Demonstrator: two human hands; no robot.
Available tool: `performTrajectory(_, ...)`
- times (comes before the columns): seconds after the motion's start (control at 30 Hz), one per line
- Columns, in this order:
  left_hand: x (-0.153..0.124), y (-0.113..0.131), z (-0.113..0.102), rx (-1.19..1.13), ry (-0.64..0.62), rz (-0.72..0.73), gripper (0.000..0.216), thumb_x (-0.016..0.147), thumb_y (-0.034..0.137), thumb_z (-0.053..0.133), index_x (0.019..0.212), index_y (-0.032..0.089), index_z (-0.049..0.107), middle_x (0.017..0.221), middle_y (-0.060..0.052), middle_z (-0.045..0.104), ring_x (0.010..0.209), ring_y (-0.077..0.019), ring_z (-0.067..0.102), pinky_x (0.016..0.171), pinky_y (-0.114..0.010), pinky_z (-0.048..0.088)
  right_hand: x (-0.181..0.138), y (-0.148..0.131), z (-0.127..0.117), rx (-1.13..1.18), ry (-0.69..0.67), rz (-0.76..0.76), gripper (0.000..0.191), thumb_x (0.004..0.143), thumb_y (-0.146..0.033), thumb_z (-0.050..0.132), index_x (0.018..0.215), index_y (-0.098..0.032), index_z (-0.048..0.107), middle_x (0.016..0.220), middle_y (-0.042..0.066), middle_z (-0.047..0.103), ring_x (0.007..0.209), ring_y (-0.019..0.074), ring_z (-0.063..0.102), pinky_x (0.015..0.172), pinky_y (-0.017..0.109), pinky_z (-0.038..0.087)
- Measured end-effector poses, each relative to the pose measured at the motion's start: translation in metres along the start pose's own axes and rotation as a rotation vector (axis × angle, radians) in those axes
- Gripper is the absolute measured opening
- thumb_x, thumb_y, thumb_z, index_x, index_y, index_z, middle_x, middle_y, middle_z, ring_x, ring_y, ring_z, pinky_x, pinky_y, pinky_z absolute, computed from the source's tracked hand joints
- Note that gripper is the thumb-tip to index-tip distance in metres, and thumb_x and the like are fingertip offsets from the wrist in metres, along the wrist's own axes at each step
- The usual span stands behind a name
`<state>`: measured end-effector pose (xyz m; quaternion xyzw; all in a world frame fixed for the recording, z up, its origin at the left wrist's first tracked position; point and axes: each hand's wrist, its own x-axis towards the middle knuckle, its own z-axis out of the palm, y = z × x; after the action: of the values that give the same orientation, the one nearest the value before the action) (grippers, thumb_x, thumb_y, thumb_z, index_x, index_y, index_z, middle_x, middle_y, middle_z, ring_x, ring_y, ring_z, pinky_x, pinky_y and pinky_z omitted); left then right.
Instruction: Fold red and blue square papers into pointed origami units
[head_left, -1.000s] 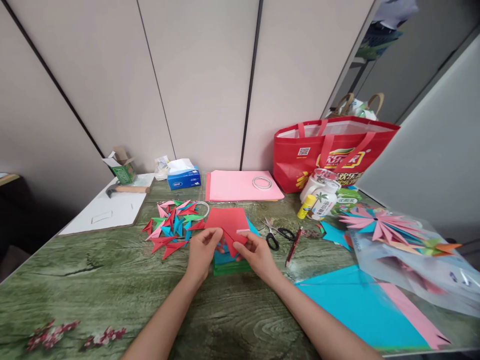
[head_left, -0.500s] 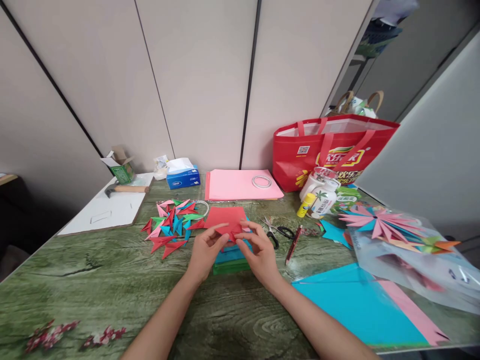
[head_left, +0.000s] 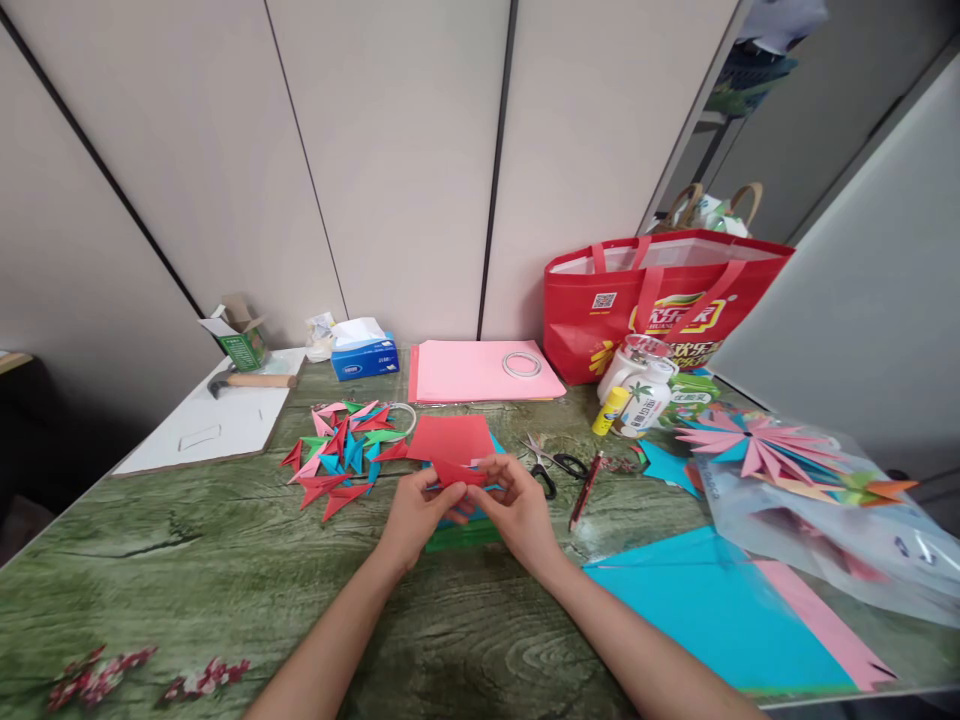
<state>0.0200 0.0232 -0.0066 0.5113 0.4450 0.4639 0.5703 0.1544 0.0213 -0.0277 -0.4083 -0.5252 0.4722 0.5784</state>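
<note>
Between both hands is a small folded piece of red paper [head_left: 459,474], raised just above a stack of coloured paper. My left hand [head_left: 421,510] pinches its left side, thumb toward me. On its right side my right hand [head_left: 511,500] pinches too, the two thumbs close together. Beneath lies a red paper sheet [head_left: 450,440] on top of blue sheets, with green paper [head_left: 463,538] at the near edge. Left of my hands spreads a pile of folded paper pieces [head_left: 346,455] in red, pink, green and blue. Scissors [head_left: 551,468] lie just right of my right hand.
A pencil [head_left: 586,492], a glue stick [head_left: 611,411] and a white bottle [head_left: 646,395] stand or lie to the right. Farther right are a paper flower [head_left: 757,440] and a blue sheet [head_left: 720,610]. Behind are pink paper [head_left: 472,370], a tissue box [head_left: 365,357] and a red bag [head_left: 585,330].
The red paper in my hands has tilted up and shows more of its folded face. My thumbs have come closer together at its middle.
</note>
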Motion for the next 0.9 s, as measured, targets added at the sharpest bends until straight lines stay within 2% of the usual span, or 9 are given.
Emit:
performTrajectory(0.13,-0.0004,0.0043,-0.0008,0.132,0.046,0.033,0.024,0.069,0.035,0.060,0.061,0.012,0.058,0.042,0.002,0.054,0.033,-0.0074,0.045,0.035,-0.017,0.035,0.0033,0.0010,-0.0010,-0.007,-0.034,0.064,0.022,0.069,-0.036,0.062,0.081,-0.018,0.059,0.068,0.001,0.059,0.057,0.0135,0.057,0.055,0.028,0.052)
performTrajectory(0.23,0.0002,0.0060,-0.0008,0.090,0.013,0.036,0.023,0.070,0.035,0.059,0.061,0.014,0.054,0.045,0.002,0.054,0.037,-0.0090,0.049,0.036,-0.018,0.039,0.0050,0.0031,-0.0023,0.035,-0.045,0.110,0.025,0.067,-0.038,0.064,0.079,-0.017,0.058,0.064,0.000,0.058,0.053,0.0122,0.055,0.052,0.027,0.050)
performTrajectory(0.4,0.0006,0.0057,-0.0006,0.001,-0.030,0.036,0.017,0.069,0.028,0.059,0.077,0.014,0.052,0.059,0.001,0.059,0.044,-0.0122,0.057,0.036,-0.021,0.044,0.0044,0.0033,-0.0017,0.038,-0.099,0.145,0.023,0.066,-0.039,0.064,0.072,-0.017,0.057,0.055,-0.003,0.056,0.049,0.0117,0.054,0.048,0.024,0.047)
performTrajectory(0.5,0.0003,0.0073,-0.0027,-0.021,-0.023,0.020,0.018,0.069,0.026,0.059,0.080,0.014,0.052,0.060,0.000,0.060,0.045,-0.0133,0.058,0.038,-0.022,0.046,0.0040,0.0002,-0.0014,0.067,-0.136,0.153,0.023,0.068,-0.039,0.062,0.071,-0.017,0.058,0.055,-0.003,0.057,0.049,0.0116,0.054,0.048,0.024,0.047)
performTrajectory(0.67,-0.0007,0.0089,-0.0068,-0.110,-0.101,-0.053,0.017,0.070,0.022,0.058,0.083,0.014,0.052,0.056,0.000,0.061,0.043,-0.0130,0.058,0.037,-0.021,0.045,0.0036,-0.0029,-0.0034,0.056,-0.163,0.116,0.020,0.068,-0.036,0.063,0.067,-0.017,0.059,0.051,-0.003,0.056,0.044,0.0100,0.052,0.045,0.023,0.046)
performTrajectory(0.8,-0.0001,0.0074,-0.0077,-0.189,-0.048,-0.085,0.012,0.066,0.017,0.056,0.076,0.015,0.051,0.046,0.003,0.058,0.036,-0.0125,0.056,0.034,-0.020,0.044,0.0029,-0.0036,-0.0033,0.092,-0.185,0.140,0.018,0.067,-0.033,0.065,0.068,-0.016,0.062,0.049,-0.004,0.056,0.043,0.0085,0.051,0.044,0.021,0.046)
performTrajectory(0.9,0.0006,0.0074,-0.0083,-0.203,-0.004,-0.091,0.008,0.065,0.015,0.054,0.071,0.015,0.049,0.042,0.004,0.057,0.032,-0.0115,0.054,0.030,-0.018,0.041,0.0042,-0.0040,-0.0031,0.185,-0.210,0.246,0.022,0.067,-0.037,0.065,0.070,-0.015,0.063,0.054,-0.003,0.060,0.045,0.0081,0.054,0.045,0.020,0.047)
